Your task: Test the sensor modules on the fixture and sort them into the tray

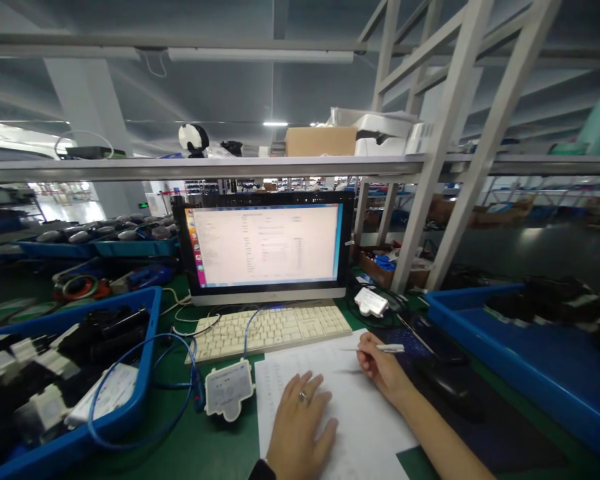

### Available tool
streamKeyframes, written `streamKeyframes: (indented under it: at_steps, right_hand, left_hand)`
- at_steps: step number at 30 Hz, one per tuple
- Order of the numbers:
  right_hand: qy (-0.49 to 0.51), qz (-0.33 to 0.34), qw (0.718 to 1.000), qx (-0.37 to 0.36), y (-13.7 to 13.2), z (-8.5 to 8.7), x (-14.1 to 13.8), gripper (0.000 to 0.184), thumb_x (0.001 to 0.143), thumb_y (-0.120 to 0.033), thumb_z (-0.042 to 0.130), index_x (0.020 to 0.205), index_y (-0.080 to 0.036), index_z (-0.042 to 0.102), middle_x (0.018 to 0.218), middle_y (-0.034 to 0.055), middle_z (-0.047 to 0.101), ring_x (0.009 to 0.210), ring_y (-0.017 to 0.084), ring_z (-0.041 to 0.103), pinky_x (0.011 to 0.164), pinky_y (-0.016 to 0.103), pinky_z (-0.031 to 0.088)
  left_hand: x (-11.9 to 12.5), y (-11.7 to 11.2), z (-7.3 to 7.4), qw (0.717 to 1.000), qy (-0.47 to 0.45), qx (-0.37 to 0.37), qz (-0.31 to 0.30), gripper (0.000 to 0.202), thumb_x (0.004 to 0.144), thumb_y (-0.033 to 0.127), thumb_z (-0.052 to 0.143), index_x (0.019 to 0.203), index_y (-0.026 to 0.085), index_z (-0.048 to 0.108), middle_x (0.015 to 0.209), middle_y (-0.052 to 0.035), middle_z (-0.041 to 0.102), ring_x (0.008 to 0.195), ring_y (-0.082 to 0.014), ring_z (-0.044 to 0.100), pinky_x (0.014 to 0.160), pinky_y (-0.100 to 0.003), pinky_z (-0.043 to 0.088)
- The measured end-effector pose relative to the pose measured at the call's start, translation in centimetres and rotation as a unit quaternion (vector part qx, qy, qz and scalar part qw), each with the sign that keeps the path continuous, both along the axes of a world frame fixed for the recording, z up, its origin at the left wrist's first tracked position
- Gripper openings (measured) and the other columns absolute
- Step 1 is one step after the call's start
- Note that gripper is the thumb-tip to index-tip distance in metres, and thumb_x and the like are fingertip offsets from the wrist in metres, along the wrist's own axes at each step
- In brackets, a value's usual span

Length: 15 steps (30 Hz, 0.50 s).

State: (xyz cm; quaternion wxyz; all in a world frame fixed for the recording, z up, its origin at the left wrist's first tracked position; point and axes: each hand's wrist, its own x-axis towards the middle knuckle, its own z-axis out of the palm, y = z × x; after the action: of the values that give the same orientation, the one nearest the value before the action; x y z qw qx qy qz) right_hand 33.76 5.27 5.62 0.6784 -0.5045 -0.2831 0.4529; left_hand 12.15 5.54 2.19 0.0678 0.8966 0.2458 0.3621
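Sheets of white paper (350, 413) lie on the green bench top in front of the keyboard. My left hand (303, 423) rests flat on them with its fingers spread, a ring on one finger. In my right hand (380, 367) a white pen (391, 348) is pinched, held almost level over the upper right of the paper; I cannot tell whether its tip touches. Left of the paper sits a white-framed device with a grey label (229, 389), beside the blue cable (190, 383).
A monitor (267, 247) stands behind the keyboard (275, 330). Blue bins flank the bench: the left bin (150, 373) holds black and white parts, the right bin (510, 373) dark parts. A black mouse (447, 387) and a white device (371, 302) are at right. A shelf (230, 168) runs overhead.
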Motion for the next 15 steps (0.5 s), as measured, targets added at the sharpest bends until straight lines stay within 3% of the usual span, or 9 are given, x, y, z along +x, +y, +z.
streamKeyframes:
  at_steps: [4, 6, 8, 11, 15]
  right_hand:
    - [0.025, 0.024, 0.999, -0.023, 0.4, -0.8, -0.6, 0.031, 0.055, -0.037, 0.065, 0.079, -0.020, 0.055, 0.062, 0.0011, 0.063, 0.044, 0.008, 0.046, 0.035, 0.016, 0.028]
    - [0.046, 0.023, 0.998, -0.024, 0.6, -1.1, -0.6, 0.032, 0.055, -0.038, 0.063, 0.079, -0.018, 0.057, 0.067, 0.0041, 0.065, 0.048, 0.009, 0.049, 0.036, 0.017, 0.032]
    - [0.052, -0.007, 0.998, -0.016, 0.8, -1.3, -0.4, 0.028, 0.055, -0.038, 0.065, 0.074, -0.018, 0.055, 0.058, 0.0001, 0.059, 0.043, 0.008, 0.045, 0.034, 0.015, 0.028]
    - [0.057, -0.036, 0.998, -0.004, 0.9, -1.4, 0.0, 0.029, 0.057, -0.042, 0.065, 0.065, -0.020, 0.048, 0.040, -0.0090, 0.039, 0.033, 0.004, 0.026, 0.031, 0.014, 0.016]
    - [0.068, -0.021, 0.997, 0.000, 0.8, -1.4, 0.5, 0.033, 0.062, -0.051, 0.059, 0.061, -0.022, 0.042, 0.036, -0.0115, 0.025, 0.031, 0.004, 0.015, 0.031, 0.017, 0.011]
  left_hand:
    - [-0.1, 0.1, 0.1, 0.999, -0.030, 0.022, -0.010, 0.025, 0.080, 0.025, 0.055, 0.104, 0.024, 0.056, 0.118, -0.0050, 0.059, 0.111, -0.0259, 0.054, 0.094, -0.051, 0.046]
    - [-0.1, 0.1, 0.5, 0.999, -0.040, 0.024, -0.016, 0.023, 0.079, 0.023, 0.055, 0.101, 0.023, 0.057, 0.113, -0.0051, 0.061, 0.106, -0.0251, 0.056, 0.094, -0.051, 0.045]
    - [-0.1, -0.1, 1.0, 0.998, -0.054, 0.012, -0.021, 0.017, 0.078, 0.022, 0.054, 0.095, 0.022, 0.057, 0.104, -0.0057, 0.063, 0.098, -0.0236, 0.058, 0.091, -0.049, 0.046]
    - [-0.3, -0.5, 1.9, 0.996, -0.080, -0.025, -0.018, 0.011, 0.082, 0.020, 0.046, 0.083, 0.019, 0.058, 0.082, -0.0052, 0.062, 0.082, -0.0198, 0.058, 0.082, -0.041, 0.049]
    - [-0.7, -0.9, 2.7, 0.992, -0.119, -0.041, -0.009, 0.024, 0.087, 0.019, 0.036, 0.071, 0.019, 0.054, 0.066, -0.0028, 0.057, 0.068, -0.0162, 0.053, 0.075, -0.036, 0.047]
